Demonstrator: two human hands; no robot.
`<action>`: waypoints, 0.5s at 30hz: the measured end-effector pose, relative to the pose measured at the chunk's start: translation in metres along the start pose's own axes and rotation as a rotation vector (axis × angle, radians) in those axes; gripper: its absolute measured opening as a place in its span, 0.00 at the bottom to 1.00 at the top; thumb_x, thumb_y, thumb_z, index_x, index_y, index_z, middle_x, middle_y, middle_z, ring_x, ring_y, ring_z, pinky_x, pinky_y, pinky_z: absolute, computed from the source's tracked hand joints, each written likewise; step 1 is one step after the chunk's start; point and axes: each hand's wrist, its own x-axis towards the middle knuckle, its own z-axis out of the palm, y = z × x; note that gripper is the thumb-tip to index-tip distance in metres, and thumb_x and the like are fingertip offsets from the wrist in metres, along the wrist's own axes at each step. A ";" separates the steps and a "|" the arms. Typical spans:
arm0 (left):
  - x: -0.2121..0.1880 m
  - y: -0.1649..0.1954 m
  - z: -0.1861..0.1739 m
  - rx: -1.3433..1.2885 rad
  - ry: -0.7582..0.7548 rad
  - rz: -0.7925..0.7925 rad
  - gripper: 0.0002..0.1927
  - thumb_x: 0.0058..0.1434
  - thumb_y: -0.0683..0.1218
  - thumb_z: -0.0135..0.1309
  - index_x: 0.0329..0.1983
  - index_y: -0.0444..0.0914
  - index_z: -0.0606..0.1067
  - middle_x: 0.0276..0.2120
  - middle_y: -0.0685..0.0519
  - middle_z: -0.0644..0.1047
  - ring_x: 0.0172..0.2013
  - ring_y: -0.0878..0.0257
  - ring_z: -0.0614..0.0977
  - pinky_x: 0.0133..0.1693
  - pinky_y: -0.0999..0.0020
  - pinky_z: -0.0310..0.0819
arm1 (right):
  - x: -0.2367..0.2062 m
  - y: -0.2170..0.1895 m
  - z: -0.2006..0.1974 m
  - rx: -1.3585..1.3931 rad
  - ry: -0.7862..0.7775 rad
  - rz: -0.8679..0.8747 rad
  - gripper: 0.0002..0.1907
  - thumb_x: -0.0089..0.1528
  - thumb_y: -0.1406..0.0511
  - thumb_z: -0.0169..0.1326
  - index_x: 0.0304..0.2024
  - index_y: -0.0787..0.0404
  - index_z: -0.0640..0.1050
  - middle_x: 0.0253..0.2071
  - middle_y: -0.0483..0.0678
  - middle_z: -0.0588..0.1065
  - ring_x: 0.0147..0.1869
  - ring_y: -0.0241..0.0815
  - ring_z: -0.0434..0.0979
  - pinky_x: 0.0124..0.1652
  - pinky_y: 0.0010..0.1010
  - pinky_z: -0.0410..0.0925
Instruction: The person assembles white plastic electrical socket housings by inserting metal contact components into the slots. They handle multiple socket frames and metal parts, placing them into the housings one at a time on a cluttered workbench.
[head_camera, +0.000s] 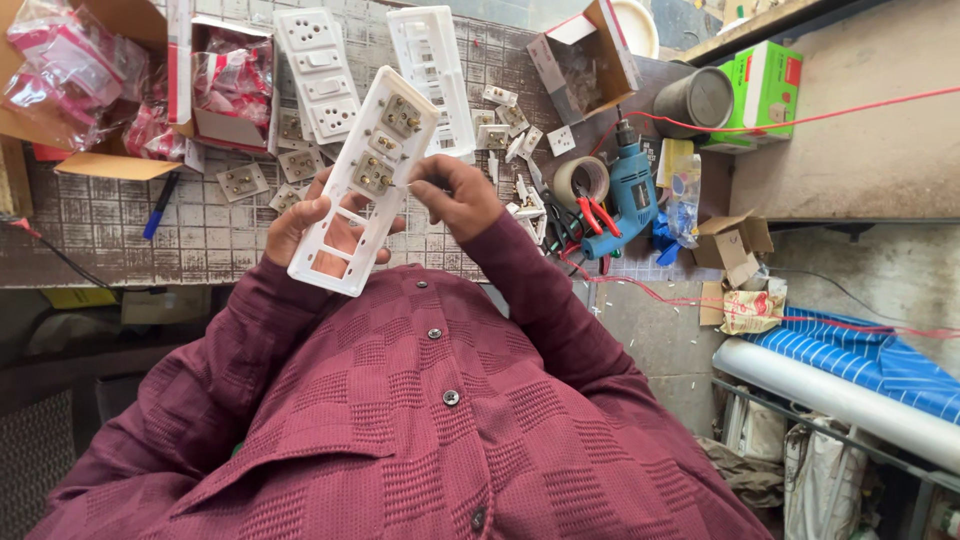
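Support comes from the left hand, clamped under the white switch-plate frame at frame centre. Right hand pinches at its upper edge, fingers together. Best practice: keep the frame steady and seat each socket module squarely.

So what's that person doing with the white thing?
A person in a maroon shirt holds a long white switchboard frame over a tiled workbench. The left hand grips its empty lower end; the right hand touches its edge beside the fitted sockets. Loose sockets, finished boards and a blue drill lie around.
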 end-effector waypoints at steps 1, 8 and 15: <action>0.001 -0.001 0.000 0.012 0.014 -0.004 0.44 0.63 0.51 0.60 0.78 0.39 0.54 0.63 0.32 0.66 0.57 0.30 0.75 0.47 0.38 0.81 | -0.001 -0.006 0.004 -0.103 0.027 -0.065 0.10 0.67 0.66 0.57 0.47 0.67 0.78 0.38 0.46 0.77 0.37 0.35 0.76 0.37 0.27 0.72; 0.005 -0.004 0.000 0.069 0.070 -0.008 0.46 0.60 0.51 0.60 0.78 0.39 0.52 0.60 0.35 0.66 0.56 0.30 0.76 0.46 0.38 0.82 | 0.004 -0.023 0.016 -0.382 0.122 -0.128 0.10 0.64 0.65 0.59 0.44 0.67 0.80 0.40 0.50 0.80 0.43 0.37 0.81 0.45 0.30 0.75; 0.003 -0.006 0.003 0.027 0.070 -0.020 0.46 0.60 0.51 0.61 0.78 0.39 0.54 0.60 0.37 0.66 0.56 0.32 0.76 0.44 0.40 0.82 | 0.006 -0.020 0.020 -0.461 0.167 -0.051 0.11 0.62 0.64 0.59 0.42 0.66 0.81 0.34 0.46 0.80 0.35 0.32 0.80 0.39 0.28 0.75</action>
